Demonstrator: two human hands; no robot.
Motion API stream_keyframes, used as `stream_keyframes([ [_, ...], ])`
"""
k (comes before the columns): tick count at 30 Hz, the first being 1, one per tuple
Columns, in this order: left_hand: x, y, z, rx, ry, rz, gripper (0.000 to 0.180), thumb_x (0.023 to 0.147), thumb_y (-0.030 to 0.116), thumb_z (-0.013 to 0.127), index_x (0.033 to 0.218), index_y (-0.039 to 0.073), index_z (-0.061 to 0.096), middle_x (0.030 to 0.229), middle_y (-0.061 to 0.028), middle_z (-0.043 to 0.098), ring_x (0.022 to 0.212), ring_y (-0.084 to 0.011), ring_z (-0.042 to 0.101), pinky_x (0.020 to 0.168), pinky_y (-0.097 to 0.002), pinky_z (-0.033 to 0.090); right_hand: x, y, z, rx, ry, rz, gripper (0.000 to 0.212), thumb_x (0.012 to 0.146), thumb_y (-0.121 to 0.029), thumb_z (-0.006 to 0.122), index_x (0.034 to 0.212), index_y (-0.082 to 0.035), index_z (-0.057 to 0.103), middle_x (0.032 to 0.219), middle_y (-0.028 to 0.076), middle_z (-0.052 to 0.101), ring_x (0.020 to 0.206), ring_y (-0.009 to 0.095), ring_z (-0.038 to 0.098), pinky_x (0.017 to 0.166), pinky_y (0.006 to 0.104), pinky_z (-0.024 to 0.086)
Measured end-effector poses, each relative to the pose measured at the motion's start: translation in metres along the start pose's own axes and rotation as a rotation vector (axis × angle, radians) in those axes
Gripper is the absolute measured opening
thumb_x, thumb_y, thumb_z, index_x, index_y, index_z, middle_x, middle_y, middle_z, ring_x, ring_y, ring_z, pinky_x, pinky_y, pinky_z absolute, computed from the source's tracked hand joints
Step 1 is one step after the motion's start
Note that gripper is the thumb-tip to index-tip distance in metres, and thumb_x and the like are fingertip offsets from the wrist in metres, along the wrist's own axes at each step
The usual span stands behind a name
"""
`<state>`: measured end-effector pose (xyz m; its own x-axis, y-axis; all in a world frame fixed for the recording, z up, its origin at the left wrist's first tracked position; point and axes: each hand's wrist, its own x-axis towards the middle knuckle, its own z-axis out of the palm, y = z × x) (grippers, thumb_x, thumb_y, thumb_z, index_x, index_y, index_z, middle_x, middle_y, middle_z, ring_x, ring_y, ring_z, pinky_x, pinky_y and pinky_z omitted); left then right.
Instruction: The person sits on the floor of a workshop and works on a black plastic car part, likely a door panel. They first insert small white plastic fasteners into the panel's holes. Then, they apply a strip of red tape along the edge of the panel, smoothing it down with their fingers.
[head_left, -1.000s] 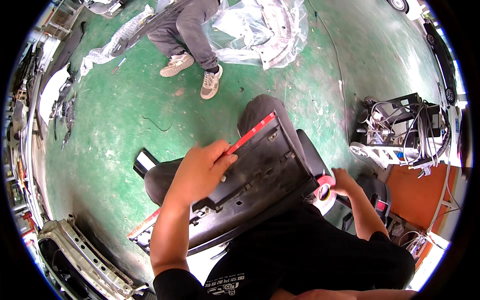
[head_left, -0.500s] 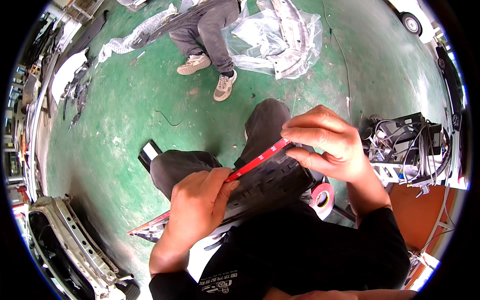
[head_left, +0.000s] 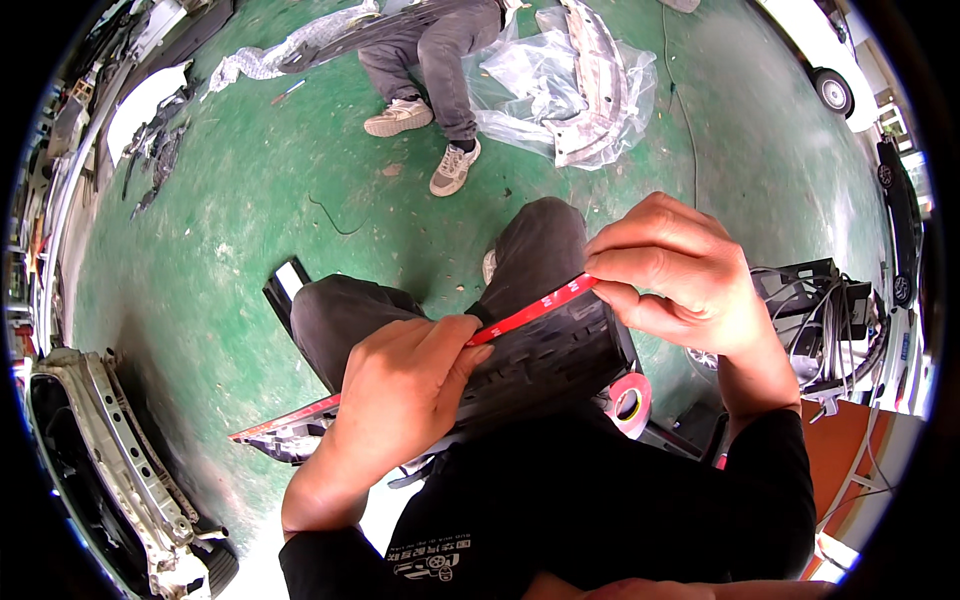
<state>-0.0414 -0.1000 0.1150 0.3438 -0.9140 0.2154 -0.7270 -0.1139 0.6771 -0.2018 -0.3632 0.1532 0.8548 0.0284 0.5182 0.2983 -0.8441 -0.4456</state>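
Observation:
A black plastic car trim panel (head_left: 540, 365) lies across my lap, its ribbed inner face showing. Along its far edge runs a narrow strip of red-backed adhesive tape (head_left: 535, 310), which also shows on the panel's pointed left end. My left hand (head_left: 405, 385) is closed over the edge, thumb and forefinger pinching the tape against it. Between the thumb and fingers of my right hand (head_left: 685, 275) is the tape's right end, at the panel's upper right. My left palm hides the middle of the edge. A roll of red tape (head_left: 629, 382) sits at the panel's right end.
Opposite me sits a person in grey trousers (head_left: 455, 70) with a long dark part across the lap. Plastic sheeting (head_left: 510, 95) and a curved bumper part lie beyond. A metal car-body frame (head_left: 125, 470) stands left, cable-draped equipment (head_left: 820, 310) right.
My view has shifted a little. My right hand has moved slightly up and right with the tape end, and my left hand keeps its pinch on the panel's edge.

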Motion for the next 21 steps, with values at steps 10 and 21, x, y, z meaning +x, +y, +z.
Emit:
stream_keyframes([
  [10, -0.002, -0.004, 0.006, -0.025, 0.057, 0.044, 0.024, 0.098, 0.019, 0.085, 0.114, 0.003, 0.075, 0.074, -0.0118, 0.069, 0.067, -0.0343, 0.068, 0.061, -0.0463, 0.053, -0.004, -0.004, 0.000, -0.015, -0.003, -0.025, 0.027, 0.077, 0.007, 0.091, 0.099, -0.002, 0.078, 0.102, 0.008, 0.076, 0.084, 0.028, 0.073, 0.069, 0.0396, 0.060],
  [21, 0.002, -0.003, 0.007, -0.032, 0.041, 0.013, 0.018, 0.102, 0.019, 0.081, 0.109, 0.003, 0.076, 0.074, -0.0121, 0.067, 0.065, -0.0330, 0.066, 0.060, -0.0456, 0.051, 0.011, -0.015, -0.007, -0.114, -0.017, -0.147, 0.022, 0.080, 0.001, 0.088, 0.098, 0.000, 0.076, 0.103, 0.011, 0.075, 0.085, 0.030, 0.072, 0.070, 0.0415, 0.061],
])
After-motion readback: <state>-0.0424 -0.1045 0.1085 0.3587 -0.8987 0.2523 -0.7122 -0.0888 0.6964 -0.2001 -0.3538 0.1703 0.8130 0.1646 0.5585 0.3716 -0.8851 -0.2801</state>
